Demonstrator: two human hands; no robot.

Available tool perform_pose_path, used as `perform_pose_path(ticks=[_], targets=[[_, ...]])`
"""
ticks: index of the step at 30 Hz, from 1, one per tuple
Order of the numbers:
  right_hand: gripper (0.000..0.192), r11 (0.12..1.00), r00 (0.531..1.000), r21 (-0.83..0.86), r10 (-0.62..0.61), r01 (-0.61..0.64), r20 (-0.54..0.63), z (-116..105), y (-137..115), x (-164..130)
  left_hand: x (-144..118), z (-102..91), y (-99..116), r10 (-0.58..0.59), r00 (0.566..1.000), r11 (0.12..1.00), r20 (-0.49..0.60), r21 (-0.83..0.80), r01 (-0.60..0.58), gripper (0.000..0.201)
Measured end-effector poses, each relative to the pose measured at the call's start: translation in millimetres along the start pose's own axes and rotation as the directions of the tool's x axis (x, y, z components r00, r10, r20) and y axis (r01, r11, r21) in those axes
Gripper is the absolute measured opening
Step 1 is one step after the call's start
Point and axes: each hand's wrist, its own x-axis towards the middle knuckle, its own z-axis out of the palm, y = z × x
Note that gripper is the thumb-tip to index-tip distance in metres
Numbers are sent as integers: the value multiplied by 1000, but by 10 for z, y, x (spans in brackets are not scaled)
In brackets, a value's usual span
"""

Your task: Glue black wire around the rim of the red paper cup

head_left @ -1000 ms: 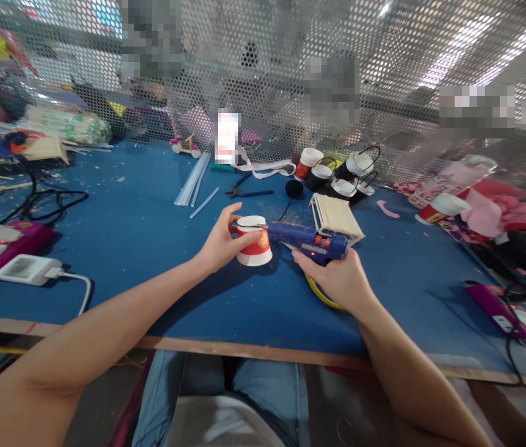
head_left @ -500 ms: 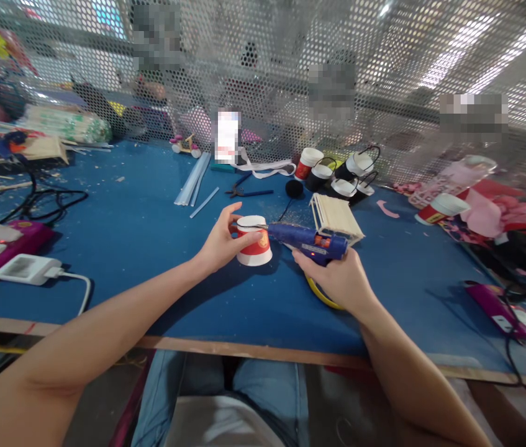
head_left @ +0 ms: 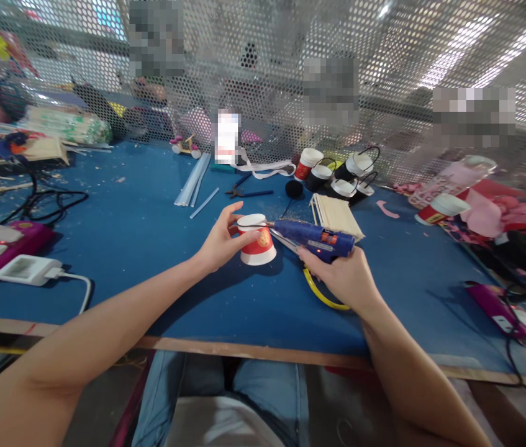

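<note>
Blue tabletop (head_left: 141, 236) carries an upturned paper cup (head_left: 256, 241) near its middle. The left hand (head_left: 220, 243) grips the cup's side; the right hand (head_left: 344, 276) is closed around a glue gun (head_left: 313, 238), its nozzle touching the cup's top.

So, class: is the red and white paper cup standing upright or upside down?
Upside down: the cup rests on its wide rim, its narrow white base on top.
</note>
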Motion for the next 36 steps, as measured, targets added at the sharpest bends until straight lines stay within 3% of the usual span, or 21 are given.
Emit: perform_pose_path(ticks=[9,24,36], targets=[[23,992,992,-29,-126,126,13,25,-1,-21,-1,0,1,17,1000,998,-14,58,-17,74],[20,990,990,15,-141,141,13,80,16,-54,-13,5,17,30,999,991,-24,132,-27,77],[23,989,990,-41,-143,143,-2,28,52,-24,14,-8,-16,23,999,998,-25,62,-22,79]])
